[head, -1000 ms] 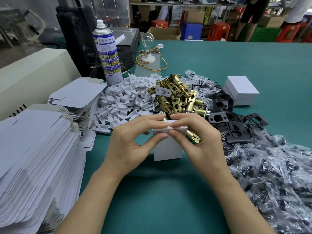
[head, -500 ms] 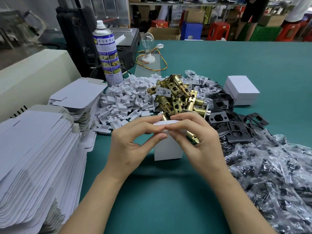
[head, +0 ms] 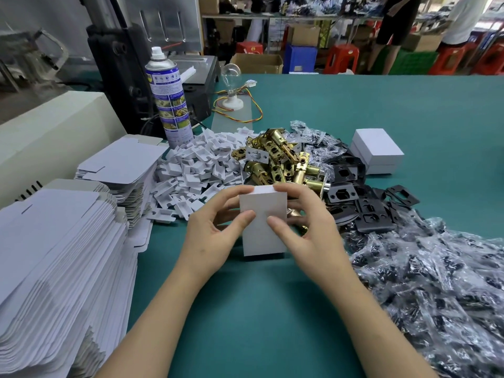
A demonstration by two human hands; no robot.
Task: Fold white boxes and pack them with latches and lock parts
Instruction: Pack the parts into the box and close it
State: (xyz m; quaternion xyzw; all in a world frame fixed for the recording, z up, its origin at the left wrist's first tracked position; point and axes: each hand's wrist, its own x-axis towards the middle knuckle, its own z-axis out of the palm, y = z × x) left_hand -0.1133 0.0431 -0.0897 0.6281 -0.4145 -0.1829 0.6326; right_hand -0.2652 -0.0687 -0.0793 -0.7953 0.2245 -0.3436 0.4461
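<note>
Squarely in the middle of the green bench [head: 259, 317] stands a white box [head: 263, 214], upright on its short end with its top closed, just in front of the person. Both hands hold it. The left hand [head: 210, 236] pinches the box's left side, thumb on the near face and fingers curled round the top and back. The right hand [head: 313, 236] mirrors it on the right side, thumb pressed to the near face and fingers wrapped over the top corner. So each grip is closed on the box.

Directly behind the box lies a heap of brass latches [head: 281, 162]. To its left spreads a pile of small white plastic pieces [head: 196, 170]; to its right, black metal plates [head: 362, 208] lie scattered. Beyond the plates and along the right edge is a mound of clear plastic bags [head: 436, 282] with dark small parts inside. Two closed white boxes [head: 377, 148], one on the other, sit past the plates.

On the left, a tall stack of flat box blanks [head: 54, 255] sits near the left forearm, with a lower stack [head: 122, 165] behind it. Farther back stand a spray can [head: 169, 96] and a light bulb [head: 230, 75] in a white socket.
</note>
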